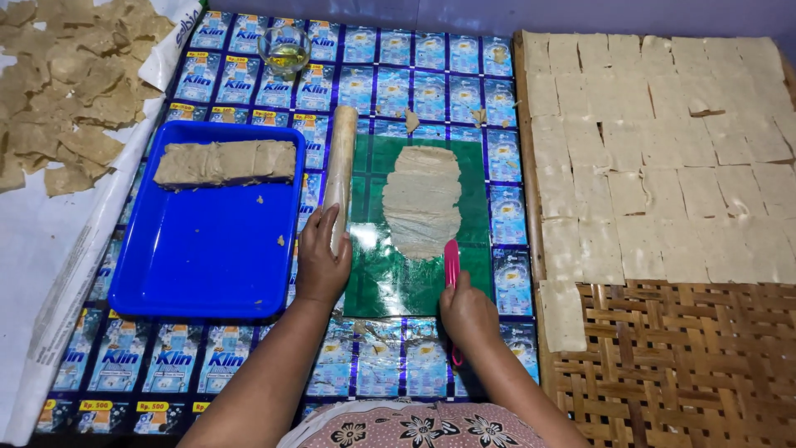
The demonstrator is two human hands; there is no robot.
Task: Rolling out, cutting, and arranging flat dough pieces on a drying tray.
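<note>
Head view looks straight down on my two hands at work over a green sheet [390,278] laid on the sachet-printed surface [414,75]. My left hand [322,261] is wrapped around the lower end of a wooden rolling pin [341,166], which lies along the sheet's left edge. My right hand [467,314] is closed on a pink scraper [452,264], its blade touching the sheet just below the flattened dough strip [423,199]. The dough sits in the sheet's middle, with bare green on both sides and below. A blue tray [207,265] lies just left of the pin, a dough block [225,162] along its far edge. To the right, a woven bamboo rack [680,357] holds cut dough squares [655,149]; its near part is bare.
</note>
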